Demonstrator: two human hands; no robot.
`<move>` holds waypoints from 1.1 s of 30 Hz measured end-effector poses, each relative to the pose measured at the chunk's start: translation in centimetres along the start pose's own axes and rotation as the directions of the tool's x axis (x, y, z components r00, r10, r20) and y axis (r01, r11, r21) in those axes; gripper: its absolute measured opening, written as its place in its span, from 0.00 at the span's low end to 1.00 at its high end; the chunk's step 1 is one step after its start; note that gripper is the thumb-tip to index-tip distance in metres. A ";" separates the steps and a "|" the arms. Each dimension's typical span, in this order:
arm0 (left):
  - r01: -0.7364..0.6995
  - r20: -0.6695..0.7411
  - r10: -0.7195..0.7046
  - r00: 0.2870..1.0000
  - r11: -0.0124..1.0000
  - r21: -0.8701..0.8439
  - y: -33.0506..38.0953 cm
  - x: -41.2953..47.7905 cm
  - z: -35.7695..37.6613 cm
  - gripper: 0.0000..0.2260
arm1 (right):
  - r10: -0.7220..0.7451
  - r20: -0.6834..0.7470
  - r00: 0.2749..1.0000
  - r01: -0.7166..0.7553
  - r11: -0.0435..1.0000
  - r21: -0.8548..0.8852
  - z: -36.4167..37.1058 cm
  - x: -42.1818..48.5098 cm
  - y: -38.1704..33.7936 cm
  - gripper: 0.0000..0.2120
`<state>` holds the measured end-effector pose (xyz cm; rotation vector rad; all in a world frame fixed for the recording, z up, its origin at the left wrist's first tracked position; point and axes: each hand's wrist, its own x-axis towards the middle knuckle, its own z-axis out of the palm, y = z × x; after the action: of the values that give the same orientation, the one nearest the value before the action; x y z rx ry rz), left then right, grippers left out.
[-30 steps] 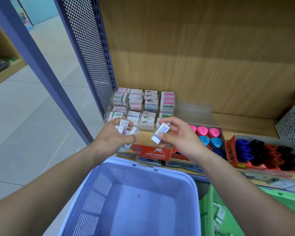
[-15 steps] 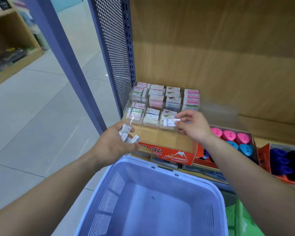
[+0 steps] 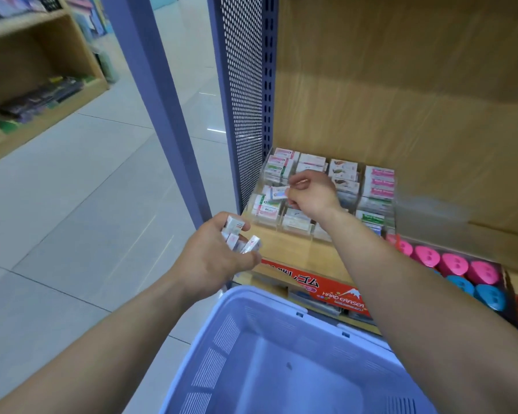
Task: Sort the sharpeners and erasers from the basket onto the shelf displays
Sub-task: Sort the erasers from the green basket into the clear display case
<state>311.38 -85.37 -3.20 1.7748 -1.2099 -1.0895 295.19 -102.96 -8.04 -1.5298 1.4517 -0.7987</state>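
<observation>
The right hand (image 3: 311, 195) pinches one eraser (image 3: 278, 193) between curled fingertips, over the clear display's (image 3: 293, 225) left compartments; its long axis runs left-right, lying flat; the left hand (image 3: 214, 258), half closed, grips a bunch of erasers (image 3: 237, 237) tilted upward, above the basket's (image 3: 251, 297) rim.
</observation>
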 end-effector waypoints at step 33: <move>0.021 0.063 -0.012 0.998 0.987 -0.158 3.3 -2.6 0.5 0.18 | -0.061 0.413 0.909 -0.177 0.840 0.513 -7.2 -13.5 -2.3 0.06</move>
<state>309.20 -83.97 0.21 1.6432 -1.1135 -1.2233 288.18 -90.87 -1.45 -1.1160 0.8494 -0.7108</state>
